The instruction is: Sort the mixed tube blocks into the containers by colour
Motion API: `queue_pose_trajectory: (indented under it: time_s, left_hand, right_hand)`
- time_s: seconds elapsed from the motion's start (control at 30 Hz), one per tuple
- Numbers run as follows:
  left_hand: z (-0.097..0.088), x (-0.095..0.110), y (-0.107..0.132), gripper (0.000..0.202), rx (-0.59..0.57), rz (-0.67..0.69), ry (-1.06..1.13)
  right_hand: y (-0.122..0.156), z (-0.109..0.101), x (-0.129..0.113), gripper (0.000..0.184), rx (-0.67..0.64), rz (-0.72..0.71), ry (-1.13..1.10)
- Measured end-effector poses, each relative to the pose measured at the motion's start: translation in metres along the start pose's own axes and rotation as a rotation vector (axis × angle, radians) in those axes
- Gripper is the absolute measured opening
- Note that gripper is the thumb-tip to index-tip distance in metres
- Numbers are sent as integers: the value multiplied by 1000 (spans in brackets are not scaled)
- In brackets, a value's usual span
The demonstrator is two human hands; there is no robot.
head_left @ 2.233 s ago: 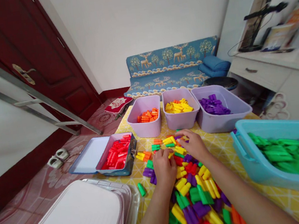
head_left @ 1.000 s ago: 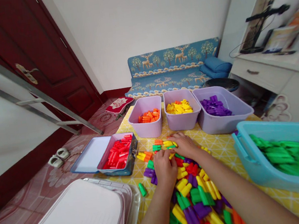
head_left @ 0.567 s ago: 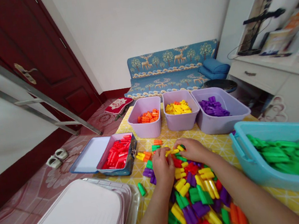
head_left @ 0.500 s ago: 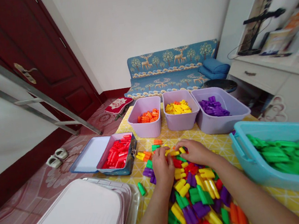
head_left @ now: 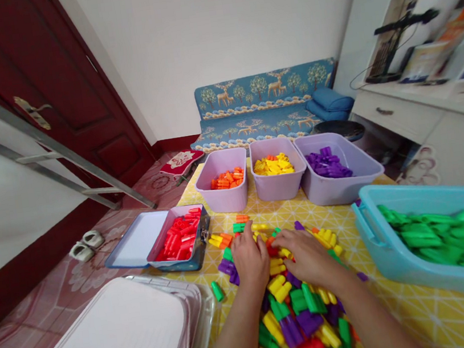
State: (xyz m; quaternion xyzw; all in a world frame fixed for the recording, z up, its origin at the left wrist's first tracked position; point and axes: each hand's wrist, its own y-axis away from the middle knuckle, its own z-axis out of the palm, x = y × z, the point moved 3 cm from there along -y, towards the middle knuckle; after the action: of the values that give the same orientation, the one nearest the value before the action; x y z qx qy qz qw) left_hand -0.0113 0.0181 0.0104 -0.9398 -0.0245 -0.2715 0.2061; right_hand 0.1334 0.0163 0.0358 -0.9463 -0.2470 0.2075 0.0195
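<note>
My left hand (head_left: 250,259) rests over the far left part of a pile of coloured plastic building blocks (head_left: 308,321). Its fingers are apart, and some blocks beneath are hidden. To its right, my right hand (head_left: 308,256) reaches into the pile, palm down. Its fingers and thumb are spread around a small yellow block (head_left: 286,253), with red pieces under the fingertips; no firm grip shows. The pile mixes yellow, green, purple, red and orange blocks. A lone green block (head_left: 217,291) lies left of the pile.
Lilac bins hold orange blocks (head_left: 228,179), yellow blocks (head_left: 274,165) and purple blocks (head_left: 328,164). A turquoise tub (head_left: 427,276) of green blocks stands right. An open tin (head_left: 202,253) with red blocks is left, behind stacked white lids (head_left: 109,341). A ladder (head_left: 46,139) leans far left.
My right hand has drawn nearer and lower over the pile, baring yellow and purple blocks on the far right side. The left hand has shifted slightly, its index finger now pointing away.
</note>
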Motion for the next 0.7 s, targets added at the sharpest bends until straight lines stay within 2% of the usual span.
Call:
queue_pose_trajectory:
  time_s: [0.2,0.43,0.6,0.7]
  left_hand:
    - [3,3,0,35,-51,57,-77]
    - [4,1,-2,36,-147,71,36]
    - [4,-1,-2,39,-176,32,140]
    - [5,0,-2,38,-196,55,189]
  right_hand:
    - [-8,9,0,45,7,71,70]
    - [-10,14,-1,33,23,99,147]
    - [-10,18,2,23,119,135,105]
    - [-11,21,8,17,170,186,75]
